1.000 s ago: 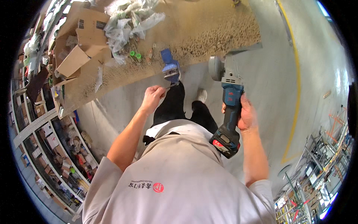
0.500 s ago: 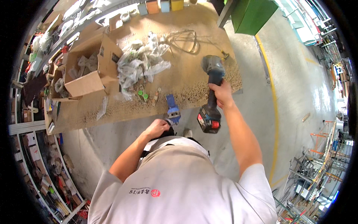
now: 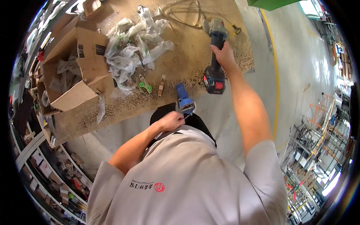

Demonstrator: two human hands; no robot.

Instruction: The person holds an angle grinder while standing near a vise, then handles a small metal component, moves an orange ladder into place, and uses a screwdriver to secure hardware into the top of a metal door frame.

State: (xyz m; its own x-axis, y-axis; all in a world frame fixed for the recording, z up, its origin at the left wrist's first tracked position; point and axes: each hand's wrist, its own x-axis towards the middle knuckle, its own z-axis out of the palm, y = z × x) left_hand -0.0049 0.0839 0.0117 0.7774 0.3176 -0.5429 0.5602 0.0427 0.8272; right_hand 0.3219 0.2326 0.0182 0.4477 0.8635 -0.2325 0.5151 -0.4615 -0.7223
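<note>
My right hand [image 3: 225, 56] is wrapped round the handle of a cordless angle grinder [image 3: 218, 39]. The grinder's disc end points to the far side of the workbench [image 3: 210, 69], and its battery end is at the near edge. Whether it touches the bench top cannot be seen. A small blue vise [image 3: 183, 98] stands at the bench's near edge, in front of my body. Just at its near side, my left hand [image 3: 172, 120] is closed with its fingers bent; what they hold, if anything, is hidden.
Crumpled clear plastic bags [image 3: 129, 50] lie mid-bench, beside metal fittings with green rollers [image 3: 144, 85]. An open cardboard box [image 3: 75, 67] stands left. Beyond the grinder lie a looped strap [image 3: 180, 18] and a yellow-handled tool [image 3: 236, 30]. Shelves [image 3: 48, 183] line the left side.
My right hand has carried the grinder away from me, further over the bench. My left hand stays closed by the vise. The whole view has shifted, bringing the bench's near edge higher on the right.
</note>
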